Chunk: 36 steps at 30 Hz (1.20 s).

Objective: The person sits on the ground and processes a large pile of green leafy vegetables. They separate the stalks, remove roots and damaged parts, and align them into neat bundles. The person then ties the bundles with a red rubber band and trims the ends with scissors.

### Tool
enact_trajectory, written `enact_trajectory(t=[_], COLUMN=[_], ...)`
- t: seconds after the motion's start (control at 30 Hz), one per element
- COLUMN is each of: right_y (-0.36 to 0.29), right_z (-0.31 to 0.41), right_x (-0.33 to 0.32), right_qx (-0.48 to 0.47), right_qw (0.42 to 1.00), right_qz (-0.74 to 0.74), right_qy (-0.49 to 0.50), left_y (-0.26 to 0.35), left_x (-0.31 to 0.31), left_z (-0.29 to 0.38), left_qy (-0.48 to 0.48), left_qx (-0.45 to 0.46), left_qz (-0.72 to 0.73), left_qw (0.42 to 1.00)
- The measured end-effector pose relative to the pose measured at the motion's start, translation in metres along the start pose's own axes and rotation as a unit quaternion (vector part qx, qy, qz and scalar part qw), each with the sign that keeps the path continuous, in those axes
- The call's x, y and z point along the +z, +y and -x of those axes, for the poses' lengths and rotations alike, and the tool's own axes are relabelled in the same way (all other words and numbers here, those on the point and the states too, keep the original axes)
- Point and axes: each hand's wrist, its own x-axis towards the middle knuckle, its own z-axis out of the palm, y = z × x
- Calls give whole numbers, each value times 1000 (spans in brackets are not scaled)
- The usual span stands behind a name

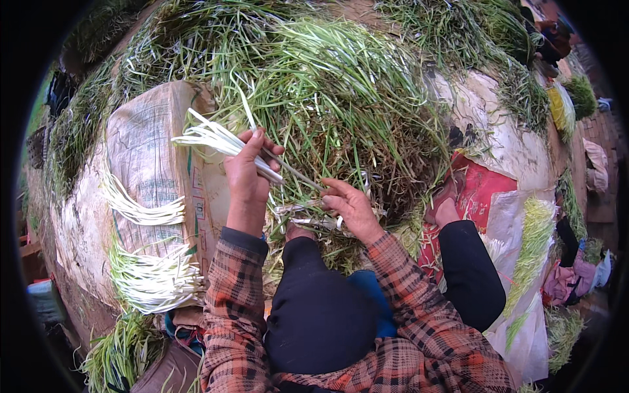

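Observation:
My left hand (247, 172) is closed around a small bunch of white leafy-vegetable stalks (212, 133), which look like chives. One longer pale stalk curves up from that grip. Between my hands runs a thin grey-brown strip (300, 175), perhaps a stalk's outer skin. Its lower end is pinched between the thumb and fingers of my right hand (353, 205). Beneath both hands spreads a large heap of uncleaned green stalks (349, 93) with brown, withered parts. To the left, a smaller row of white stalks (147, 209) and a thicker pile of them (157, 280) lie on a woven sack.
The printed woven sack (142, 130) lies left of my arm. At right are a red sack (489, 191) under my shoe and a whitish plastic sheet (530, 334) bearing trimmed stalks (533, 245). Other people show partly at the right rim. More green heaps (196, 34) lie beyond.

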Motion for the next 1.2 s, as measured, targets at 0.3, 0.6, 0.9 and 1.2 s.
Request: enact_trajectory(t=[0.3,0.6,0.9,1.2], right_y=[-16,-7,9,-30], right_z=[3,-80,-86,-89], right_x=[6,-130,-132,-132], right_qx=[45,-50,-54,20], right_qw=[996,823,786,923], right_qz=[-39,448,544,304], right_qy=[-59,347,289,234], left_y=[-42,-48,-60,-61], left_x=[9,-7,-5,-5], left_z=[47,27,23,25], left_qy=[-71,-27,-21,-38], left_qx=[-177,-74,-73,-75], left_qz=[3,-27,13,4], left_qw=[982,997,997,996])
